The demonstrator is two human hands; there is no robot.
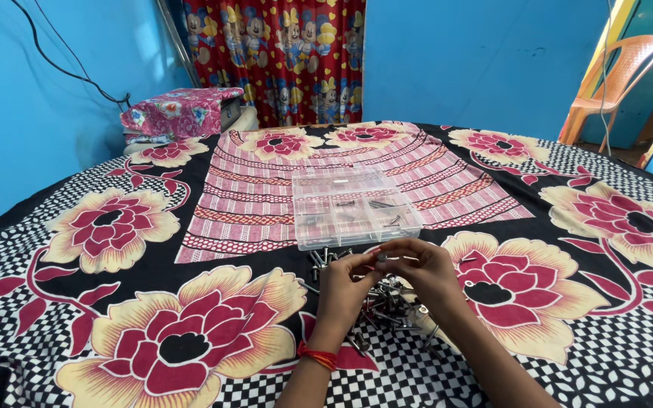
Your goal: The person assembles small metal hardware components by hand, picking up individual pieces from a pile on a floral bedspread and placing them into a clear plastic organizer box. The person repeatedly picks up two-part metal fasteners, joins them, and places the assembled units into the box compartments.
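Left hand (351,278) and right hand (421,266): fingertips pinched together on one small screw (382,257), held above the screw pile (379,298) on the floral cloth (153,302). Clear compartment box (353,208): lies open just beyond the pile, a few screws inside. Orange chair (614,83): far right, well apart.

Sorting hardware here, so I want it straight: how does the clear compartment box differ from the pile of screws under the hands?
The clear compartment box lies beyond the hands, the pile of screws directly beneath them. The box keeps a few pieces apart in cells; the pile is a loose heap. The box is see-through plastic, the pile dark metal. Both rest on the flowered cloth.
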